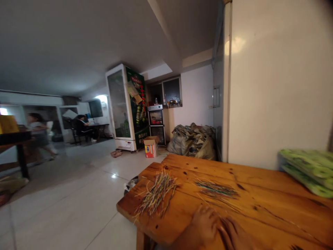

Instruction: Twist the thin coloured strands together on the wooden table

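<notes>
At the near edge of a wooden table (pixel 260 184), first entry: a left hand (pixel 205 224) and a right hand (pixel 232 236), bare, side by side and touching, palms down, fingers loosely curved and part-spread; slightly blurred, so whether either holds a strand cannot be told. Next, just beyond the fingers, a flat band of multicoloured thin strands (pixel 217 190), laid roughly parallel. To its left, a looser heap of multicoloured thin strands (pixel 156 194), crossing at all angles and overhanging the table's corner. Handling note: fine strands like these seem best taken at the fingertips, a few at a time, since a sweep of the palm would likely scatter them. At the table's right end, stacked green packets (pixel 305 170). Beyond the table, bulging woven sacks (pixel 192 142), a cardboard box (pixel 151 146) and a glass-fronted drinks cooler (pixel 127 107). Farthest off, a person walking (pixel 37 133) and a seated person (pixel 82 126) at a desk (pixel 97 125), both apart from the table.
</notes>
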### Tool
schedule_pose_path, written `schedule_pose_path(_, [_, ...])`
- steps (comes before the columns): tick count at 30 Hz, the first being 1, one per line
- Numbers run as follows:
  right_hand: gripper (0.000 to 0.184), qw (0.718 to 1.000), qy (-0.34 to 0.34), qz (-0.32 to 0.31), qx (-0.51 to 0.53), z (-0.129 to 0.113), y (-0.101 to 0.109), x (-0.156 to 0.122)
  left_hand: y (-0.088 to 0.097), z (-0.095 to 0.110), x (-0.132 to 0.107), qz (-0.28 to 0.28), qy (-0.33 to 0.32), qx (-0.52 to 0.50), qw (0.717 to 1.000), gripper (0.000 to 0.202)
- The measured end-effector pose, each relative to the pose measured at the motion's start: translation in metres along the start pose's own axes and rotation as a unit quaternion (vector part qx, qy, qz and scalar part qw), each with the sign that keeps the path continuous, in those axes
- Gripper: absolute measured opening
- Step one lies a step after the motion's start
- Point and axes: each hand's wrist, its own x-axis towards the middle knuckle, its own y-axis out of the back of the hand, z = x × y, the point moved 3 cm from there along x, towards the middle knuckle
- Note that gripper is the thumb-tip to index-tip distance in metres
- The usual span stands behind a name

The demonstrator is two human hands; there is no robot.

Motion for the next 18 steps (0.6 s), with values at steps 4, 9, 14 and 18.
schedule_pose_path(4, [0.028,0.998,-0.020,-0.050,-0.029,-0.033,0.019,0.005,0.002,0.001,0.003,0.002,0.021,0.027,0.999,0.038])
schedule_pose_path(9, [0.024,0.992,-0.010,-0.106,-0.066,-0.048,0.024,0.012,-0.004,-0.004,0.006,-0.013,0.018,0.009,1.000,0.037])
schedule_pose_path(14, [0.023,0.988,-0.002,-0.132,-0.075,-0.056,0.027,0.011,-0.006,-0.007,0.006,-0.021,0.011,0.000,1.000,0.038])
schedule_pose_path(18, [0.022,0.979,0.024,-0.188,-0.077,-0.063,0.034,0.019,-0.006,-0.006,0.006,-0.026,0.002,-0.005,1.000,0.040])
